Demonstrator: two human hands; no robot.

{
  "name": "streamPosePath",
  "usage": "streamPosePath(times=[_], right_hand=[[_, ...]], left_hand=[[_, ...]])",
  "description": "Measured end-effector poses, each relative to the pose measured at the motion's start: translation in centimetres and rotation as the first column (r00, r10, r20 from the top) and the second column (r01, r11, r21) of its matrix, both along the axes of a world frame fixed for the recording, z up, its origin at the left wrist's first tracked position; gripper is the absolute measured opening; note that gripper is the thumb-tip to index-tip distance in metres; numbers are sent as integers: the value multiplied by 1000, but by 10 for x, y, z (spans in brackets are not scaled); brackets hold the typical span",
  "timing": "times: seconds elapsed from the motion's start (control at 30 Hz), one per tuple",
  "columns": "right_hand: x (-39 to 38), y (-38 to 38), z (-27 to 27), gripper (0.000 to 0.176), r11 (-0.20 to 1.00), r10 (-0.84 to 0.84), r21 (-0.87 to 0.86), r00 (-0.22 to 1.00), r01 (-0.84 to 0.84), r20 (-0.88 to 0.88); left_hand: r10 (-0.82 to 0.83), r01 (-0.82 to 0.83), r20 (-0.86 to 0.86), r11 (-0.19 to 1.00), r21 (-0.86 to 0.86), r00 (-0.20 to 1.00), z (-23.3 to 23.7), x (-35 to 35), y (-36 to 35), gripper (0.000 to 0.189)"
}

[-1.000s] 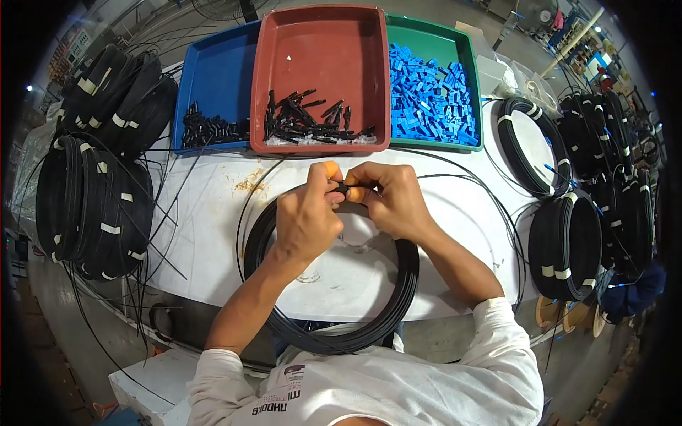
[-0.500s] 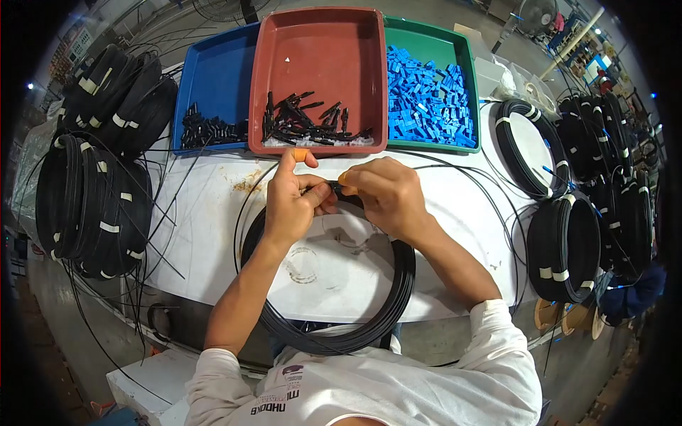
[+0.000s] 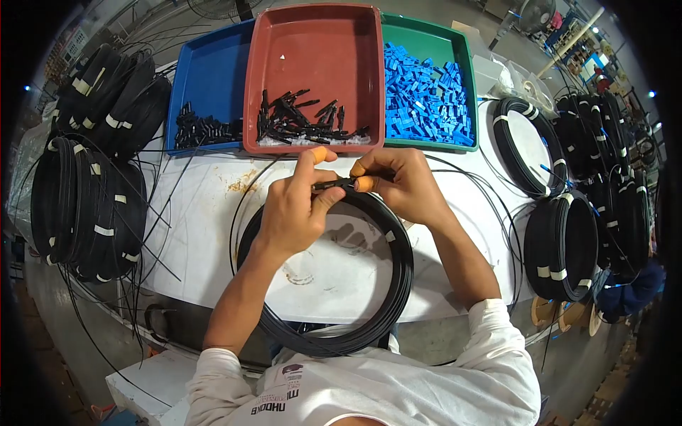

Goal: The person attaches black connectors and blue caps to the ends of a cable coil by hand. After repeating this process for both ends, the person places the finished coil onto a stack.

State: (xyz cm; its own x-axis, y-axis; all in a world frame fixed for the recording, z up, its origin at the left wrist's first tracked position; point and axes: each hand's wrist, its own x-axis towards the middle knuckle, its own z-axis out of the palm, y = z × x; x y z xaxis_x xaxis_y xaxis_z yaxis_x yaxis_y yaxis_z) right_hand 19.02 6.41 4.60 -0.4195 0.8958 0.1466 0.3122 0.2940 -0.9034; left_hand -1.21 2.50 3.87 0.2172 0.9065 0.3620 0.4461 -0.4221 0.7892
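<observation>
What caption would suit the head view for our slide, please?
Left hand and right hand pinch a black connector over a cable coil, before blue tray, red tray and green tray.

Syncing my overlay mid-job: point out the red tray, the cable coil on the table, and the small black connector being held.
red tray (image 3: 320,42), head view, bare floor of the tray.
cable coil (image 3: 403,273), head view, right side of the ring.
black connector (image 3: 332,185), head view, its exposed middle.
</observation>
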Motion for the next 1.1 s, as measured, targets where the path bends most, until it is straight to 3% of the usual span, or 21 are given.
streamPosePath(times=[0.03,0.13,0.2,0.27,0.33,0.43,0.5,0.57,0.63,0.7,0.77,0.8,0.87,0.93,0.97,1.0,1.03,1.07,1.1], right_hand=[[1,0,3,13,995,-4,100,1000,3,16],[0,-6,6,16,989,-58,143,995,46,83],[-3,-8,2,15,981,-60,186,996,48,62],[-6,-8,-1,14,971,-58,234,997,45,49],[-9,-6,-6,14,902,-84,432,988,20,129],[-10,-6,-9,16,898,-66,440,989,3,129],[-10,-6,-11,17,899,-57,437,989,-7,134],[-12,-7,-13,20,793,-21,602,985,-89,173],[-14,-8,-17,21,776,-24,622,981,-103,193],[-14,-6,-20,21,757,-34,643,976,-114,213],[-17,-2,-26,22,617,78,773,988,-151,131],[-18,-2,-28,22,614,77,775,989,-150,130],[-22,-4,-33,24,479,-22,876,996,-64,85],[-26,-11,-36,28,497,-61,868,997,-6,42],[-26,-13,-36,27,614,-62,790,997,-3,52],[-26,-16,-32,26,718,-63,696,996,3,61],[-27,-20,-27,23,873,-50,485,999,37,14],[-24,-19,-19,23,876,-53,480,998,39,16],[-19,-14,-8,22,971,-4,237,989,-31,147]], left_hand=[[-18,13,61,997,82,998,-11,-2,5,36],[-66,56,68,987,149,996,-12,-7,1,33],[-44,36,75,993,115,996,-11,-4,-1,32],[-82,83,23,996,-45,996,-17,-7,1,33],[-91,90,24,994,65,996,-26,-6,4,32],[-101,95,51,989,113,994,-28,-9,5,32],[-98,98,-11,995,12,995,-23,-9,4,35],[-115,115,-2,993,-17,993,-24,-11,7,37],[-129,129,4,990,-48,992,-26,-14,8,38],[-166,166,-23,986,24,986,-30,-15,11,38],[-135,131,49,989,68,990,-30,-9,9,37],[-107,93,121,990,110,987,-29,-6,9,36],[-43,34,46,983,182,998,-30,-2,5,35],[28,-21,-24,968,251,999,-31,0,1,34],[67,-33,-107,955,296,992,-32,0,0,33],[108,-38,-189,939,340,976,-32,0,-1,32],[143,-40,-227,912,408,963,-30,1,-1,32],[139,-37,-227,915,402,964,-30,2,-2,32],[106,24,-278,905,425,955,-31,4,-2,30]])
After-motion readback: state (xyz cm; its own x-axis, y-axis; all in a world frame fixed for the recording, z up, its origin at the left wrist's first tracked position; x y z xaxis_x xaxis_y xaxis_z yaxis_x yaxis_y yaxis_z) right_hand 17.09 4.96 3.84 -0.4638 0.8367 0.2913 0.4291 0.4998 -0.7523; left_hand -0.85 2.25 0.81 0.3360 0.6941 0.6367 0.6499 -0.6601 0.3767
